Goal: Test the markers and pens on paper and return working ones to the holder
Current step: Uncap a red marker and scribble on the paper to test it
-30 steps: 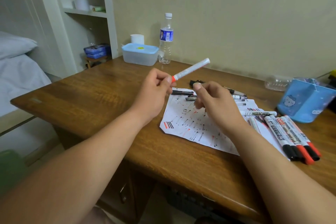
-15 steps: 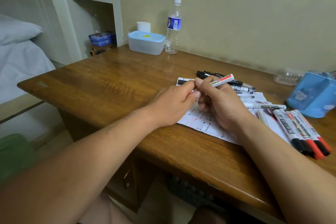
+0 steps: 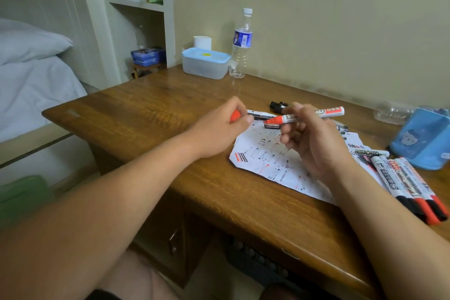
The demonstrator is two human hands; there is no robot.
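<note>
My right hand (image 3: 309, 139) grips a white whiteboard marker (image 3: 326, 112) with its red tip bared and pointing left, a little above the scribbled test paper (image 3: 263, 161). My left hand (image 3: 219, 126) is curled round the marker's red cap (image 3: 235, 115), just left of the tip and apart from it. Several capped markers (image 3: 409, 185) lie side by side on the right of the paper. Another marker labelled whiteboard (image 3: 369, 153) lies above them. The blue holder (image 3: 423, 143) stands at the far right. Dark pens (image 3: 277, 106) lie behind the paper.
The wooden desk (image 3: 151, 114) carries a lidded plastic box (image 3: 205, 63), a water bottle (image 3: 241, 44) and a paper roll (image 3: 202, 42) at the back by the wall. A crushed clear bottle (image 3: 392, 113) lies left of the holder. A bed (image 3: 31, 75) stands to the left.
The two hands came together on the marker, then drew apart. The cap came off into my left hand, and the red tip is now bare in my right.
</note>
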